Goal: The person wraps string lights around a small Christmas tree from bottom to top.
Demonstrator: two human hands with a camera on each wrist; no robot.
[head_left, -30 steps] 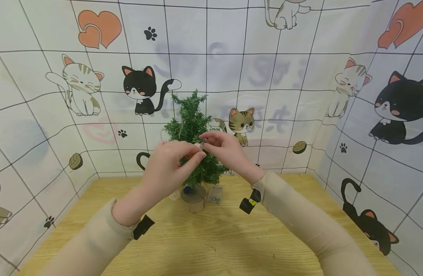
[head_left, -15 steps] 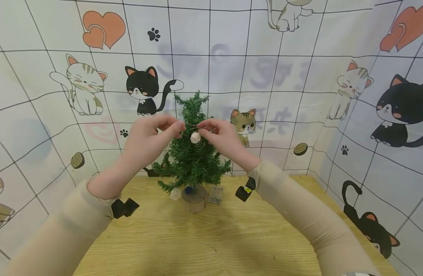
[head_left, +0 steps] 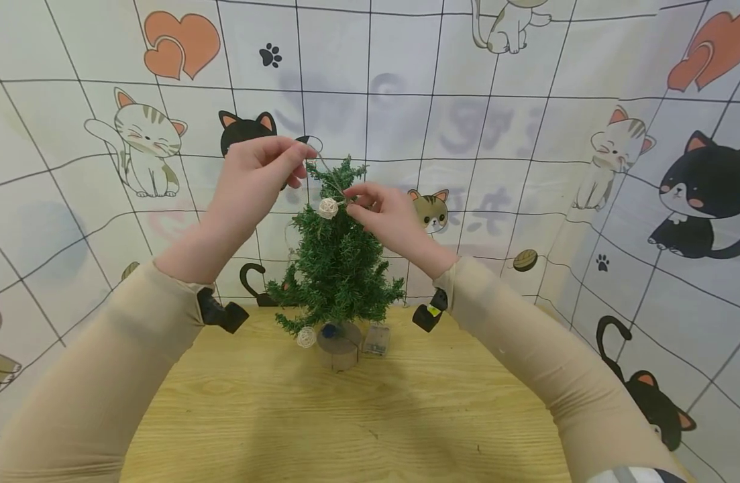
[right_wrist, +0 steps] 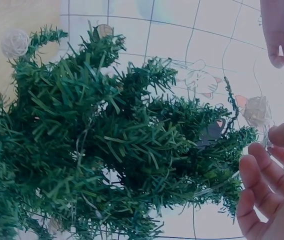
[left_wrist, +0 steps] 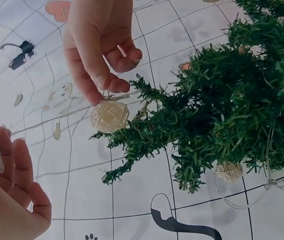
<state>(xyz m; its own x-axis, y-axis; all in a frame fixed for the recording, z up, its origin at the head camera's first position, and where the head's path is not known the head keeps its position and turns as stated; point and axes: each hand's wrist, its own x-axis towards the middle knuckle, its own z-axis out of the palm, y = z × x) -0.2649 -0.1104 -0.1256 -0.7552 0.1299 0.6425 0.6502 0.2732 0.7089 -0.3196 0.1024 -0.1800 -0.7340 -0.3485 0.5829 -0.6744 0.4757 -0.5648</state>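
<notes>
A small green artificial Christmas tree stands upright on a round wooden base. Beside its top, my right hand pinches a thin wire right by a white wicker ball. My left hand, higher and to the left, pinches the far end of that wire, which stretches between both hands. In the left wrist view the ball lies just below the right fingertips, against a branch. The right wrist view has the right hand at the tree's tip.
Another wicker ball hangs at the tree's lower left. A clear plastic box sits right of the base. The light wood table is backed by a white cat-print cloth. Further wire loops hang from the branches.
Both hands have risen toward the treetop. The left hand has gone up and left, drawing the wire out long. The ball has come up with the right hand and shifted slightly left.
</notes>
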